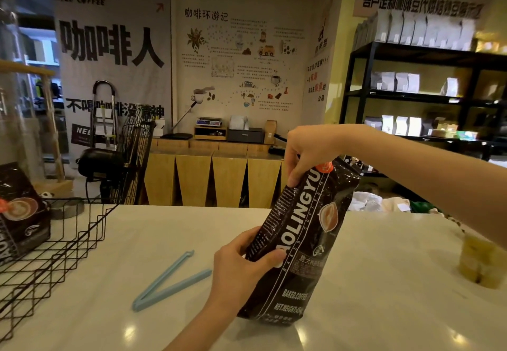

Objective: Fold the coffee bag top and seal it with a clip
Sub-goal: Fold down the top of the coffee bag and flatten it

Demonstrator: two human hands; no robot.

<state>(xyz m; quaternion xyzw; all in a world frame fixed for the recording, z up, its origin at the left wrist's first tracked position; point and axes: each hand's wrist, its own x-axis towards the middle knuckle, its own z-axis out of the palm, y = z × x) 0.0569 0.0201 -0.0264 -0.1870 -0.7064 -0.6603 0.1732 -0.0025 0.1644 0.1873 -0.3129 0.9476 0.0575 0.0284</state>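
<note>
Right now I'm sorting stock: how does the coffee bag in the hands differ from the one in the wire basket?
The held coffee bag leans on the counter, gripped by the left hand and right hand; the basket coffee bag sits untouched inside the wire basket. Held bag fully visible, basket bag partly cropped. Both are dark with matching print.

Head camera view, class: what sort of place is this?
Probably a coffee shop or roastery: shelves of white bags, coffee-themed wall posters, and a coffee bag held over a white counter.

Bag (304, 238) tilted on bench (384, 309). Left grip (241, 262) clasps its lower side, right grip (307, 153) pinches its top. Clip (167, 282) lies open, left of left grip.
</note>
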